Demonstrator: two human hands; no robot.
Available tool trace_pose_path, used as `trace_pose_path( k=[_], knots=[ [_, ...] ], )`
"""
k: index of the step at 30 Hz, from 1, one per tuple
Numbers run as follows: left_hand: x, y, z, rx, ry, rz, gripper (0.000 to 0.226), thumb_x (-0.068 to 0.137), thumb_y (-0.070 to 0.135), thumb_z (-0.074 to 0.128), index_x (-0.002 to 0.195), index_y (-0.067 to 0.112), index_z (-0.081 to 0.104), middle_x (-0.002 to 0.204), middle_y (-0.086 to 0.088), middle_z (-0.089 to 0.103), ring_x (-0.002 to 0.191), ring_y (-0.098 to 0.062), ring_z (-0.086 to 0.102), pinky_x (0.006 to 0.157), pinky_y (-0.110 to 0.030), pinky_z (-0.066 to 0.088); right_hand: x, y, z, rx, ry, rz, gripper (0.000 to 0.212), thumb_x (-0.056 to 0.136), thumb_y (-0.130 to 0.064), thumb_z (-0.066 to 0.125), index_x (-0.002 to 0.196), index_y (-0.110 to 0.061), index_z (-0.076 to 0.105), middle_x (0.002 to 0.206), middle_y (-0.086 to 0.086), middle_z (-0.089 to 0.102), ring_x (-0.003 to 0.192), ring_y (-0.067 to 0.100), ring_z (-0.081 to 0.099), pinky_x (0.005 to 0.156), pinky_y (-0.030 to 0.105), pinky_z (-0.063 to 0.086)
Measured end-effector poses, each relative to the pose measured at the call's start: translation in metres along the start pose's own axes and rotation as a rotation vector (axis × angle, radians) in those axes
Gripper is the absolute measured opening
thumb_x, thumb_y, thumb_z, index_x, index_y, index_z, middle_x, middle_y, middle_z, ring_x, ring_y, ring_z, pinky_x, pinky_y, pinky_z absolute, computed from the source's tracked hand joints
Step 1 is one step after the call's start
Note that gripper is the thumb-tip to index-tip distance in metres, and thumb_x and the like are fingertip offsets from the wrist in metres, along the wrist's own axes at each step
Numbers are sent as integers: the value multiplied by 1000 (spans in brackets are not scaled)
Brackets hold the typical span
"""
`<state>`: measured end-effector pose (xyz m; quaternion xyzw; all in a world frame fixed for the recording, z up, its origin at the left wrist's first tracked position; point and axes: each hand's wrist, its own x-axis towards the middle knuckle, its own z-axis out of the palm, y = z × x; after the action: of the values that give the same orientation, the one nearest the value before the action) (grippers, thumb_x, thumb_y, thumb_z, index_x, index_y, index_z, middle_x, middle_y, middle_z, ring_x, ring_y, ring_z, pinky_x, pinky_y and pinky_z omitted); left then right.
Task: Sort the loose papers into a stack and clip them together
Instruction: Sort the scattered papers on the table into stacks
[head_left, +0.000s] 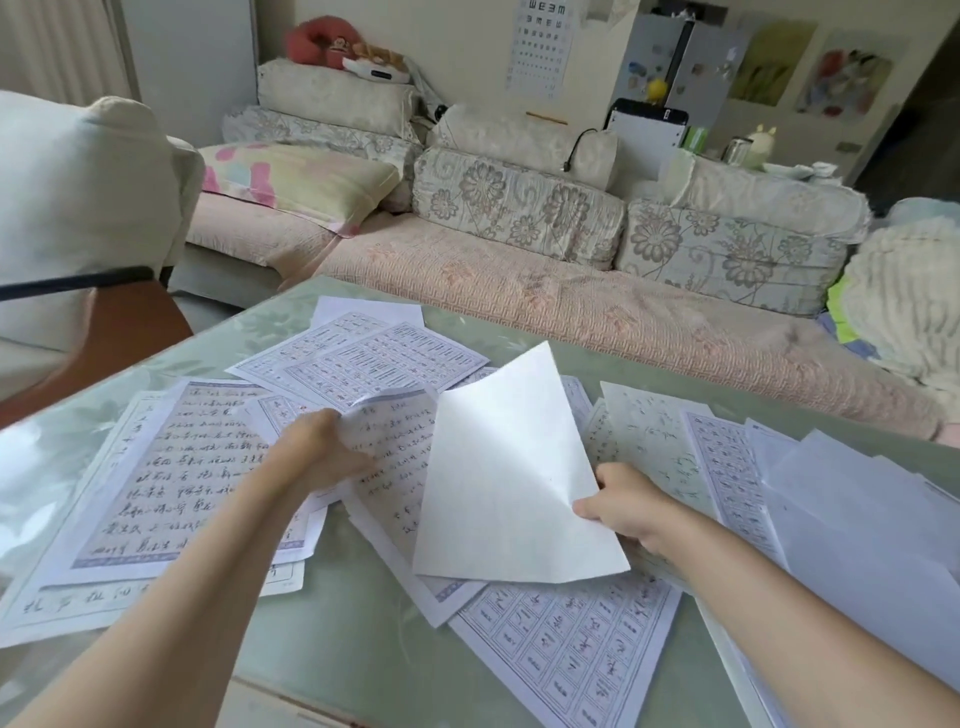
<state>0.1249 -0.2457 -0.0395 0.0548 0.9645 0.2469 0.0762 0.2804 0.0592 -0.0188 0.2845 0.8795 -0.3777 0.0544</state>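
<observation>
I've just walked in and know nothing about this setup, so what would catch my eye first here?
Most striking is the blank white sheet lifted at the centre, pinched at its lower right edge by the right hand. The left hand grips a handwritten page just beside it. All around them, loose printed papers lie scattered and overlapping across the pale green table, with a floral sofa behind.

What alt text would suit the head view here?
Two hands work over loose papers scattered on a green table: the right hand lifts a blank sheet, and the left hand holds a handwritten page. A floral sofa stands behind.
</observation>
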Motion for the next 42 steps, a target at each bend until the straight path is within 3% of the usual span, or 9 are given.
trace_pose_path(
  k=[6,10,13,19,23,26,34,39,42],
  knots=[
    [-11,18,-8,-809,65,-81,35,78,1,69,109,14,57,101,-9,67,89,-27,65,76,-40,57,-4,5,-6,12,44,-99,25,79,7,58,97,-10,65,94,8,71,84,21,67,65,28,50],
    [-18,18,-12,-1072,5,-110,25,86,6,66,111,12,67,93,-8,73,80,-26,71,72,-39,59,-4,-6,3,60,63,-156,27,81,7,53,89,-16,63,90,1,70,87,22,67,64,27,50],
    [-21,16,-12,-1192,-51,-149,24,96,29,54,108,14,68,92,-8,72,79,-26,68,73,-40,58,4,-15,18,40,74,-168,32,77,4,45,99,-13,61,97,2,68,90,23,65,69,31,51],
    [-21,9,-10,-1261,-156,-125,54,89,64,50,106,17,70,97,-11,75,87,-29,70,87,-46,54,14,-41,52,56,88,-187,15,80,-8,47,88,-14,59,87,7,66,80,26,62,61,29,43],
    [-22,7,-6,-1105,-60,-81,29,83,22,74,109,13,65,100,-11,74,77,-24,71,64,-33,57,17,-55,62,13,35,-217,10,83,-15,53,90,-17,61,89,2,66,83,21,63,63,29,46],
    [-23,3,-7,-1069,11,-77,36,71,-5,64,102,13,66,97,-14,72,76,-27,68,62,-32,55,17,-61,63,55,18,-207,21,75,-12,51,92,-16,62,92,4,68,90,25,66,73,34,54],
    [-31,-13,-39,-1097,-159,138,55,58,-8,48,106,14,65,95,-8,74,92,-29,70,85,-48,56,24,-73,59,365,-87,-213,76,83,-7,69,150,-21,36,137,-1,54,115,16,58,95,35,49],
    [-37,-24,-59,-1211,-146,144,56,63,-11,53,112,13,64,101,-16,70,93,-35,65,92,-53,48,23,-80,60,466,-159,-300,72,81,-1,74,142,-23,42,102,3,70,91,15,71,78,26,53],
    [-34,-34,-66,-1255,-96,98,48,80,-10,51,107,26,68,105,-17,71,89,-36,67,88,-53,50,23,-86,63,443,-178,-309,55,76,-11,82,125,-18,56,102,8,69,98,19,70,91,29,52]
  ],
)
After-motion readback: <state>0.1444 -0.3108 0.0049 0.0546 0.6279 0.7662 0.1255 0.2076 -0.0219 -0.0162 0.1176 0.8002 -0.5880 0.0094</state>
